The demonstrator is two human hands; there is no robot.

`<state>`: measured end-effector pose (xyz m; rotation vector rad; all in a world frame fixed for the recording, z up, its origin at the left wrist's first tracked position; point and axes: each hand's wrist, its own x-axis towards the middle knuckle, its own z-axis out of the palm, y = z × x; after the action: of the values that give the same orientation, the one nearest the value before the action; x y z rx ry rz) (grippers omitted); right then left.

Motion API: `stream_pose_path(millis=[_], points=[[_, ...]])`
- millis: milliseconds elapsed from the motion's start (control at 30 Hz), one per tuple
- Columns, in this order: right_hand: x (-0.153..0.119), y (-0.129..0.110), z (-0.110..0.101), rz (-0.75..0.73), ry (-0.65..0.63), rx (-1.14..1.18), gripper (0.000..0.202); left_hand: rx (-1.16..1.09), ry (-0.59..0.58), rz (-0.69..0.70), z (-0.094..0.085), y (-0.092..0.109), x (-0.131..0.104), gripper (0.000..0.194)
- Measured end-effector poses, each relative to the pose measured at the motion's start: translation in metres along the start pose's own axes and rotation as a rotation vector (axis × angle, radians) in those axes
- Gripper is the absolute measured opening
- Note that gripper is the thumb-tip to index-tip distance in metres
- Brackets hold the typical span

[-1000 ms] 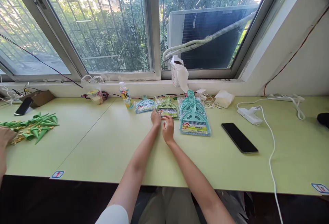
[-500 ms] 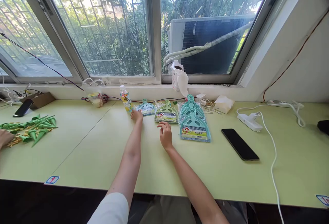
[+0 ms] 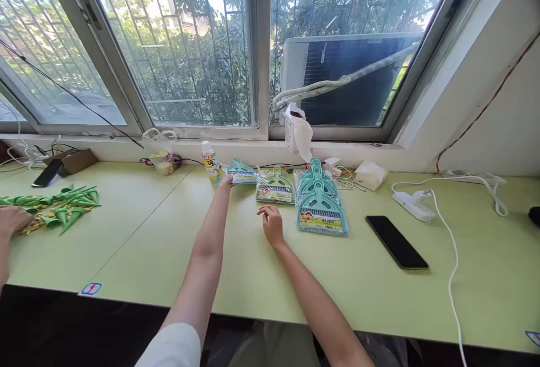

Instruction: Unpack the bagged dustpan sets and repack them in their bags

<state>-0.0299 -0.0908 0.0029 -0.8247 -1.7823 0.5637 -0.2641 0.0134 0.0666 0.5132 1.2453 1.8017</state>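
Note:
At the back of the table, my left hand (image 3: pixel 226 180) is closed on the left edge of a wrapped mini dustpan and brush set (image 3: pixel 240 172), teal, slightly raised at that side. My fingertips are partly hidden there. A drink bottle (image 3: pixel 211 163) with a yellow label stands just left of this hand. My right hand (image 3: pixel 272 224) hovers over or rests on the table with loosely bent fingers and nothing in them. Just beyond it lies a light green dustpan and brush set (image 3: pixel 276 188). Right of that, several teal sets (image 3: pixel 321 209) lie overlapping in a row.
A black phone (image 3: pixel 396 242) and a white power strip (image 3: pixel 414 206) with a trailing cable lie to the right. A tissue pack (image 3: pixel 297 131) stands by the window. At far left, another person's hand (image 3: pixel 14 220) touches green cones (image 3: pixel 72 216). A plastic bag (image 3: pixel 161 153) sits behind.
My left hand has moved slightly right and taken hold of the teal dustpan set, whose left side has shifted up. My right hand stays nearly in place. The view has shifted slightly.

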Motion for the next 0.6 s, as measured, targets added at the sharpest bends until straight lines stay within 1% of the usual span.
stream_pose_path(millis=[100,133,200,233,333,433,500,600], points=[[-0.001,-0.001,0.0,-0.017,-0.002,-0.043,0.037,-0.03,0.09,0.021,-0.002,0.013,-0.011,0.043],[-0.001,-0.002,0.0,-0.031,0.005,-0.07,0.037,-0.046,0.093,0.037,-0.006,0.017,-0.019,0.045],[-0.002,-0.005,-0.001,-0.087,0.028,-0.153,0.04,-0.089,0.052,0.066,-0.016,0.019,-0.039,0.043],[-0.003,-0.007,-0.002,-0.124,0.043,-0.208,0.042,-0.108,0.015,0.072,-0.022,0.017,-0.053,0.04],[-0.006,-0.013,-0.006,-0.262,0.081,-0.403,0.049,-0.156,-0.134,0.029,-0.042,-0.003,-0.097,0.036],[-0.007,-0.015,-0.01,-0.425,0.046,-0.546,0.049,-0.135,-0.302,-0.123,-0.053,-0.031,-0.135,0.036],[-0.006,-0.013,-0.013,-0.49,0.011,-0.581,0.045,-0.117,-0.411,-0.194,-0.055,-0.046,-0.149,0.04],[-0.005,-0.007,-0.02,-0.539,-0.007,-0.579,0.035,-0.088,-0.514,-0.258,-0.056,-0.055,-0.152,0.039]])
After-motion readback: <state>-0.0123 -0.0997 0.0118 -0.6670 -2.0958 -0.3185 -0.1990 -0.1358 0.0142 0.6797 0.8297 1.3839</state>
